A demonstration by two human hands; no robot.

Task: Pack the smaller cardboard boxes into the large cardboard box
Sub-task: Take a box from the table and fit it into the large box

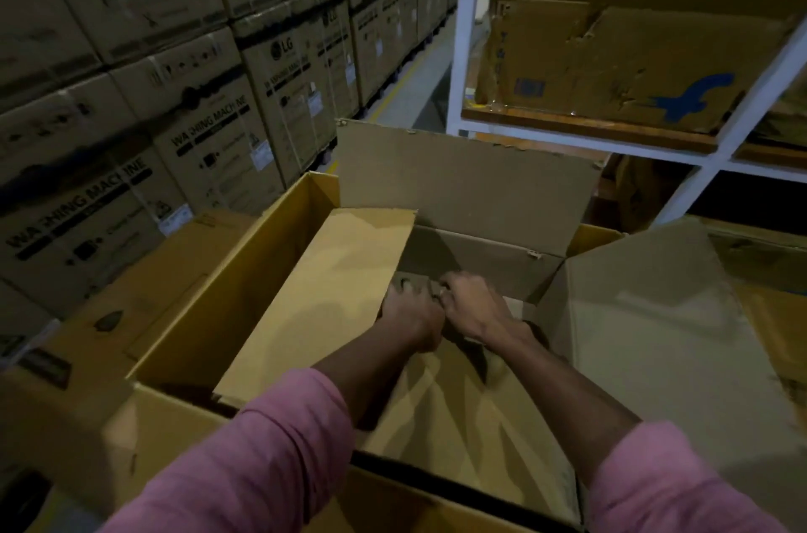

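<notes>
Both hands are down inside my big box (pixel 244 270): left hand (pixel 410 314) and right hand (pixel 469 307) curl side by side on a small box (pixel 458 414) there; I can't tell how firmly. Flaps stand open.

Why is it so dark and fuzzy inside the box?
Head view: dim light, both hands, left hand and right hand, smeared by motion blur inside the large cardboard box; arm shadows fall across its floor; the white shelf frame bends from the wide lens.
</notes>
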